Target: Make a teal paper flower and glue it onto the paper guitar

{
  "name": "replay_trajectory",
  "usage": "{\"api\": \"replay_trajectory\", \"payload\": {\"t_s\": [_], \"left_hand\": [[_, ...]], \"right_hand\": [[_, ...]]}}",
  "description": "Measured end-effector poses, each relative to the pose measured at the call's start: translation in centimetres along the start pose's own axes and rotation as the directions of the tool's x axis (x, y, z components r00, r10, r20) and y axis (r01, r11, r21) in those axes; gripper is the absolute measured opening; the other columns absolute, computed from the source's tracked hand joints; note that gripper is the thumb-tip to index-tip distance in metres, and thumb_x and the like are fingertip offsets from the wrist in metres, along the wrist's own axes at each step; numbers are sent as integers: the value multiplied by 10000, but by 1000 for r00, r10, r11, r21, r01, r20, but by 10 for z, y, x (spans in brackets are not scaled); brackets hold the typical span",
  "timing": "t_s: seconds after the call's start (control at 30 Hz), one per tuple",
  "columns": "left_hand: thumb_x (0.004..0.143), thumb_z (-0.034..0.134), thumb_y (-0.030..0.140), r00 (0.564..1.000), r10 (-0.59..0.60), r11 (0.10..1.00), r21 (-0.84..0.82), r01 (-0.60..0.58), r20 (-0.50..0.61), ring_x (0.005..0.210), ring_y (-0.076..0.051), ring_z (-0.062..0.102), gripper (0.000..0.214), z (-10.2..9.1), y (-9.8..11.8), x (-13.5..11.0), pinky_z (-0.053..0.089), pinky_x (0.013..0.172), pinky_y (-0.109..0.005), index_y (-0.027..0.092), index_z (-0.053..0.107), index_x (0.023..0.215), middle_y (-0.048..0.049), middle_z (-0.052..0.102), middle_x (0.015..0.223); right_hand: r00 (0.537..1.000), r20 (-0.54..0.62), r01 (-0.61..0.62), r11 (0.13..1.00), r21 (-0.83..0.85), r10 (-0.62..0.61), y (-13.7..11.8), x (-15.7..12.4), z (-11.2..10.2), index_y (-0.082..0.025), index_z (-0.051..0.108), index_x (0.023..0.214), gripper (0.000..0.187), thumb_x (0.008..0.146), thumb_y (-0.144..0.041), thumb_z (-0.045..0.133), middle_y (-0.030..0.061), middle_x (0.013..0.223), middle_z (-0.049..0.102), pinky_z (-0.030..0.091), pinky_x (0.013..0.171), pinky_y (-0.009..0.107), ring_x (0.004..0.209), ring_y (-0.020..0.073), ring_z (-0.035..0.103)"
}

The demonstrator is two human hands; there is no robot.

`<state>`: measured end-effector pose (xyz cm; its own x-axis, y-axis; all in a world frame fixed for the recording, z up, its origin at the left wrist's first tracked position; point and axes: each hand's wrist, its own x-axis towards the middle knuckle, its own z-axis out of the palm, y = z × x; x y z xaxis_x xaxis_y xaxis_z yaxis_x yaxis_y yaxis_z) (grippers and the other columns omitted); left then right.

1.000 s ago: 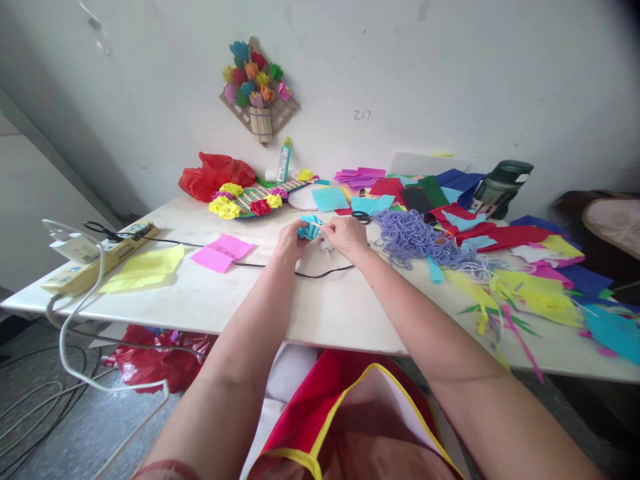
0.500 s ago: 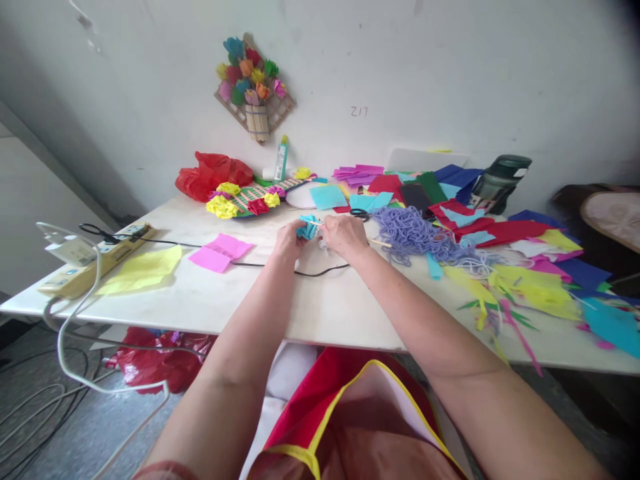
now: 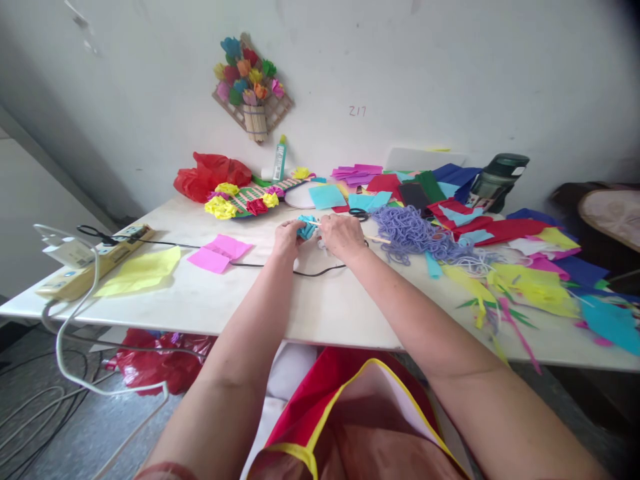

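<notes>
My left hand [image 3: 287,239] is closed on a small piece of bunched blue crepe paper [image 3: 307,227], gathered like a flower. Close beside it, my right hand [image 3: 344,237] grips a thin wooden stick [image 3: 376,239]; one end meets the blue paper and the other sticks out to the right. Something whitish shows under the right fingers, too small to make out. Behind the right hand lie black-handled scissors [image 3: 359,214]. A heap of purple yarn [image 3: 417,230] spreads to the right of the hand.
Pink paper [image 3: 220,253] and yellow paper [image 3: 143,272] lie left, near a power strip [image 3: 95,263] with cords. A black cord [image 3: 320,274] crosses the table. Behind are a flower-decorated piece [image 3: 250,200], a glue bottle [image 3: 279,160] and red paper [image 3: 213,177]. A dark bottle [image 3: 497,181] stands right.
Both hands stay at nearly the same place, with slight finger movement around the blue paper and stick. The whole view has shifted a little.
</notes>
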<state>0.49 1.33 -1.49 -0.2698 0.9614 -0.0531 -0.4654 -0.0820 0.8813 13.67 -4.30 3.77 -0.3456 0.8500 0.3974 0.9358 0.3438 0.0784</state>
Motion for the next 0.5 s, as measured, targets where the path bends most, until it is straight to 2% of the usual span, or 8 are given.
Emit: {"api": "replay_trajectory", "payload": {"t_s": [0.27, 0.5], "left_hand": [[478, 653, 184, 996, 77, 997, 33, -76, -47, 540, -120, 541, 251, 1, 4, -1, 446, 531, -248, 145, 569, 711, 13, 569, 574], [481, 646, 190, 994, 98, 995, 36, -96, -48, 519, -99, 513, 245, -2, 4, 0, 447, 527, -243, 148, 573, 711, 18, 557, 577]], "right_hand": [[992, 63, -116, 993, 38, 113, 4, 3, 3, -133, 640, 1054, 383, 936, -326, 331, 184, 952, 682, 434, 744, 334, 912, 268, 646], [980, 94, -187, 976, 116, 176, 8, 6, -1, -177, 693, 1000, 308, 861, -348, 479, 147, 985, 691, 448, 747, 323, 940, 262, 635]]}}
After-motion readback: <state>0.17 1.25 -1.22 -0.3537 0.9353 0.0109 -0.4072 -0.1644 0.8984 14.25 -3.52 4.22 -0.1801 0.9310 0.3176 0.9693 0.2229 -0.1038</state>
